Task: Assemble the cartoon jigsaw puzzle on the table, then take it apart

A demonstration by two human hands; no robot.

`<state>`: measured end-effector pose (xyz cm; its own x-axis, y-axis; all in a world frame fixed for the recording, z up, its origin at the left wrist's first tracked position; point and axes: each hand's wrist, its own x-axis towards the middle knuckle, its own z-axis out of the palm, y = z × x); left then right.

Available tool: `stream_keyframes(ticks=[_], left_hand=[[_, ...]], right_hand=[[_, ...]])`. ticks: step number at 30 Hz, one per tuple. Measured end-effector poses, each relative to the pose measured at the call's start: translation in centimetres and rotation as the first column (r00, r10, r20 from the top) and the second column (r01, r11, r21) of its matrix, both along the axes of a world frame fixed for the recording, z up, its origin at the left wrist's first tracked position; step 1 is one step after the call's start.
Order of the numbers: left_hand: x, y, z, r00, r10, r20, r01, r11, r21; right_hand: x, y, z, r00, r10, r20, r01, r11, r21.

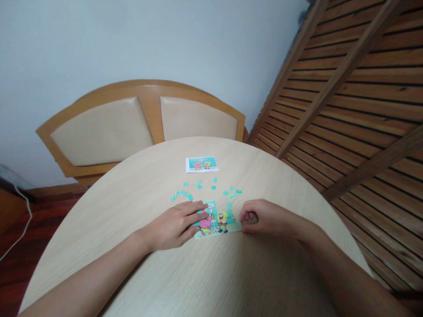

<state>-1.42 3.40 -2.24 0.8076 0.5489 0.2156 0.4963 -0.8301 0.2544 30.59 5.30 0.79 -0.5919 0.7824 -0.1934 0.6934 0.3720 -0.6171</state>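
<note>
The puzzle (pixel 222 220) under the outspread left hand (pixel 176 225) seems light, easily split, best edge-held; whether the curled right hand (pixel 259 216) grips anything is unclear.

Partly covered puzzle (pixel 222 228), cropped surroundings.
Left hand (pixel 175 223) covers the puzzle's left part; right hand (pixel 261 216) curled, any piece inside not discernible. Fine detail on picture card (pixel 202 164) too small to tell. Desk (pixel 185 277) and forearms (pixel 99 273) run off bottom edge; cable (pixel 30 213) cut at left, slatted panel (pixel 357 110) at top, right.
</note>
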Motion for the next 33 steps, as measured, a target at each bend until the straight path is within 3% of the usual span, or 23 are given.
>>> stream_keyframes(ticks=[6, 10, 12, 15, 19, 26, 33], left_hand=[[-0.7, 0.5, 0.4, 0.998, 0.058, 0.015, -0.058, 0.998, 0.035], [-2.2, 1.4, 1.4, 0.969, 0.243, 0.042, -0.245, 0.968, 0.051], [-3.1, 1.7, 1.8, 0.924, 0.381, 0.025, -0.382, 0.923, 0.041], [-4.4, 2.0, 2.1, 0.826, 0.564, -0.02, -0.564, 0.826, 0.01], [-5.6, 2.2, 2.3, 0.738, 0.668, -0.092, -0.672, 0.74, -0.023], [-5.7, 2.1, 2.8, 0.703, 0.704, -0.096, -0.711, 0.698, -0.086], [-3.5, 0.8, 2.2, 0.836, 0.546, -0.047, -0.544, 0.816, -0.195]], right_hand=[[0.3, 0.4, 0.1, 1.0, -0.013, -0.016, 0.013, 1.0, 0.015], [1.4, 1.7, -0.7, 0.982, -0.191, -0.012, 0.188, 0.951, 0.244], [1.9, 2.4, -1.3, 0.968, -0.25, -0.036, 0.247, 0.905, 0.346], [2.1, 3.2, -2.4, 0.969, -0.23, -0.095, 0.248, 0.863, 0.44], [1.6, 3.5, -3.6, 0.985, -0.136, -0.107, 0.171, 0.859, 0.482], [1.5, 4.1, -4.6, 0.997, -0.062, -0.047, 0.077, 0.862, 0.502], [1.6, 4.1, -4.7, 0.996, -0.074, -0.057, 0.093, 0.849, 0.52]])
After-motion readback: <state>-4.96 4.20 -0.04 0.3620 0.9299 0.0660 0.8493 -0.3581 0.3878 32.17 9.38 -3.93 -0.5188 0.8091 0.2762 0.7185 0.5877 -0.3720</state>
